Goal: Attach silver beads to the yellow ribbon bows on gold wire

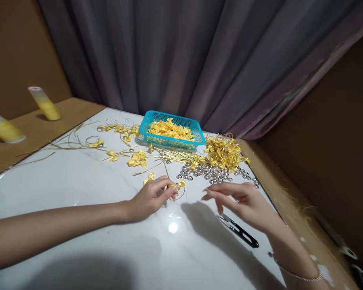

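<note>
My left hand rests over the white tabletop, thumb and fingers pinched on a yellow ribbon bow with a thin gold cord loop curving below it. A second yellow bow lies just behind its knuckles. To the right, my right hand hovers with thumb and index tips pressed together; whether anything tiny is between them cannot be made out. Black-handled thread snips lie on the table beneath that hand. Behind it spreads a heap of small silver heart-like charms.
A blue plastic basket full of yellow bows stands at the back. Right of it is a pile of finished-looking bows with cords. Gold cords lie in front. Two yellow spools stand at left, before a grey curtain.
</note>
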`<state>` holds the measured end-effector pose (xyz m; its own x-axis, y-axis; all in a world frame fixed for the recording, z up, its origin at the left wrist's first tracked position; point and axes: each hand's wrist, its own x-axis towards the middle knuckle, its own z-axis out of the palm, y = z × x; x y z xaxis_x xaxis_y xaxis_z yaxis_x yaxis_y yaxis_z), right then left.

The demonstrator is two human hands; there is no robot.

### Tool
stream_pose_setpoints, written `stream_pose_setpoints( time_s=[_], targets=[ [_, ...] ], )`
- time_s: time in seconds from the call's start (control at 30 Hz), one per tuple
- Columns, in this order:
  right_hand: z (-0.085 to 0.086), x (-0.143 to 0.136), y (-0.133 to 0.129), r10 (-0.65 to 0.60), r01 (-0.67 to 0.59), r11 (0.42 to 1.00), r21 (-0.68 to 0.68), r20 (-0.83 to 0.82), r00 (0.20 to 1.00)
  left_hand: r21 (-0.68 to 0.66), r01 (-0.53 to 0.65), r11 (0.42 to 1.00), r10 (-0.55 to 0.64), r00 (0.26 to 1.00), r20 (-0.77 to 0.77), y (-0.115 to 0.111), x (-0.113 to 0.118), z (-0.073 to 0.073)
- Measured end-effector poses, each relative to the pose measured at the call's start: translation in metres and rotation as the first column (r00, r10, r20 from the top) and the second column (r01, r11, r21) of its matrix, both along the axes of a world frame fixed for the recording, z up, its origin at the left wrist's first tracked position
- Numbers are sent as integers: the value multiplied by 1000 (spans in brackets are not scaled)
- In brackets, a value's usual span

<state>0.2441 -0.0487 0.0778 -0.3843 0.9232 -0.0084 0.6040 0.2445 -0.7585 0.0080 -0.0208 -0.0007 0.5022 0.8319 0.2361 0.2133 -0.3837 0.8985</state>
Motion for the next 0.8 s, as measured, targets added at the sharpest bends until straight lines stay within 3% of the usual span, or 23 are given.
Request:
stream_pose_setpoints(
  time_s=[0.07,0.2,0.8],
  targets=[
    [-6,-14,-1,75,-75,995,72,8,997,-7,20,1000,-20,1000,-13,1,0,0],
    [-19,-24,-6,50,-49,988,146,-7,999,-39,75,996,-76,997,-23,1,1,-1],
    [-27,-29,-8,-10,11,994,113,-11,1000,-45,163,986,-165,986,-31,4,0,-1]
  ],
)
